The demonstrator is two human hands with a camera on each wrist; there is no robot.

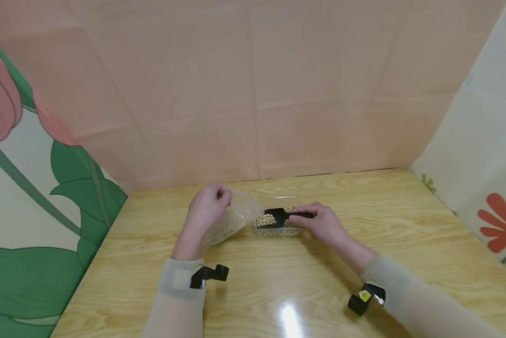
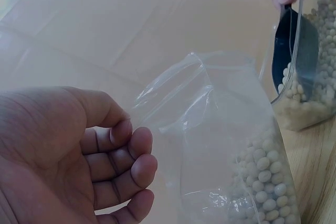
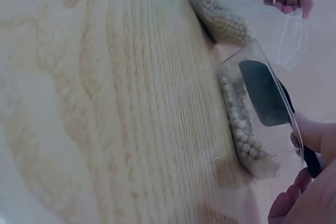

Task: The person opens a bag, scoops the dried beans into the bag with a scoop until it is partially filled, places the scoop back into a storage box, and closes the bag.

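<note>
My left hand [image 1: 208, 206] pinches the top edge of a clear plastic bag [image 2: 210, 98], between thumb and forefinger. Pale round beans [image 2: 268, 182] fill the bag's lower part, which rests on the table. To its right stands a clear rectangular container [image 3: 247, 56] holding more of these beans [image 3: 241, 124]. My right hand [image 1: 320, 221] grips the handle of a black scoop [image 1: 279, 215]. The scoop's blade sits inside the container, tilted, with some beans beside its edge. How many beans lie on the blade is hard to tell.
The wood-grain table [image 1: 253, 286] extends around the bag and container. Behind it hangs a pinkish covering [image 1: 253, 94]. Flower-printed sheets [image 1: 502, 225] border the sides. A small camera mount [image 1: 208, 274] is strapped to the left wrist, another [image 1: 366, 296] to the right.
</note>
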